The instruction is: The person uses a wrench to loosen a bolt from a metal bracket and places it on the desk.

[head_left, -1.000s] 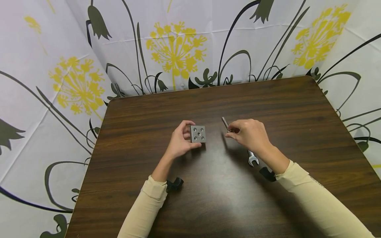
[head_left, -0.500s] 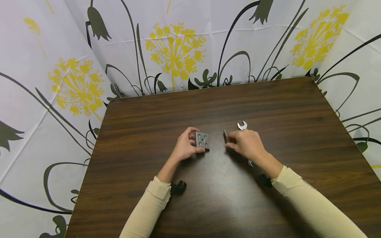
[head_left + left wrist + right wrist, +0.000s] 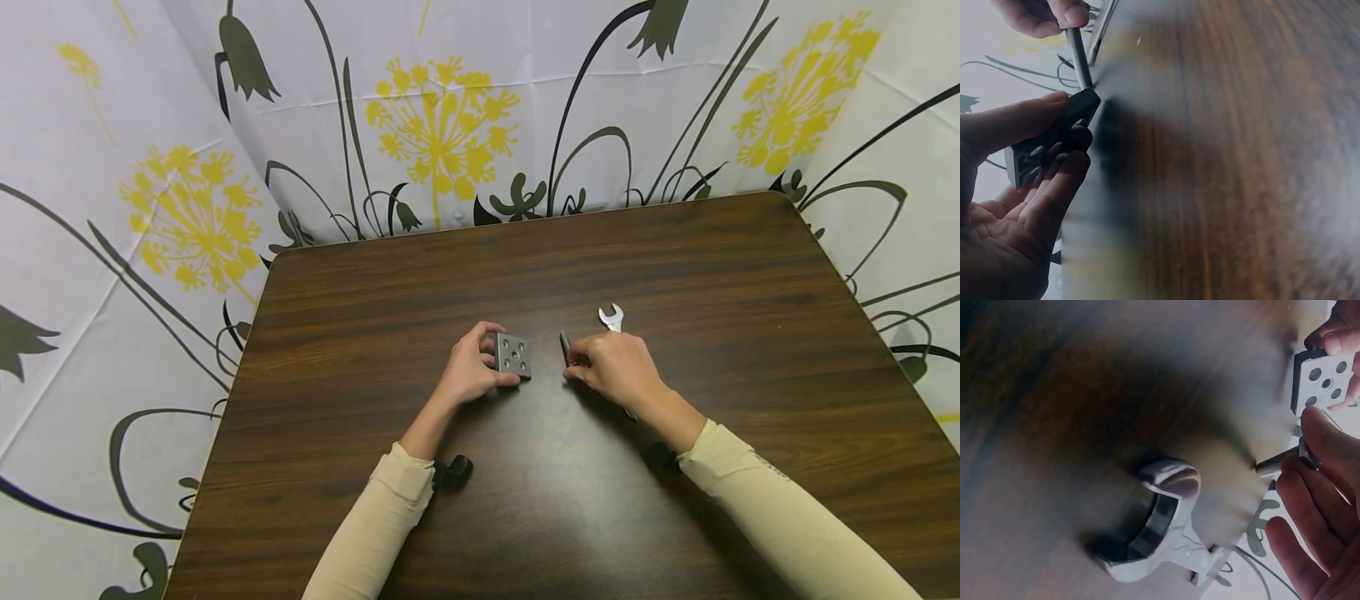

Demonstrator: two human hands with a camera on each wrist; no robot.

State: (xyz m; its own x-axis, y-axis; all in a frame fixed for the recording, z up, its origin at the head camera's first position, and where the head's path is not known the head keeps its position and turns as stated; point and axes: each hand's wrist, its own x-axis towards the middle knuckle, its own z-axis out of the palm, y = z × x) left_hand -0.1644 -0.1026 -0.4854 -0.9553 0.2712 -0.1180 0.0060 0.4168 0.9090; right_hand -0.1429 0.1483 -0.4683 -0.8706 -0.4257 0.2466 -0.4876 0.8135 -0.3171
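Near the middle of the table, my left hand (image 3: 470, 368) holds a square metal block (image 3: 513, 355) by its edges, thumb on one side and fingers on the other. Several round holes show in the block's face in the right wrist view. To its right, my right hand (image 3: 624, 365) pinches a metal bolt (image 3: 566, 346) between thumb and fingers. The bolt's shank (image 3: 1079, 59) has threads close to the fingertips and is smooth farther down. A hexagonal part (image 3: 1307, 454) sits at the pinch. Block and bolt are apart in the head view.
An open-ended wrench (image 3: 612, 317) lies on the dark wood table (image 3: 360, 333), its middle hidden under my right hand. A large wrench jaw shows in the right wrist view. Wrist cameras (image 3: 452, 472) hang below the forearms. A flowered curtain (image 3: 442, 142) stands behind the table.
Both hands have come nearer the front of the table; the left with the block also moved slightly right. The bolt has swung more upright in view, and the wrench's far end is now uncovered.
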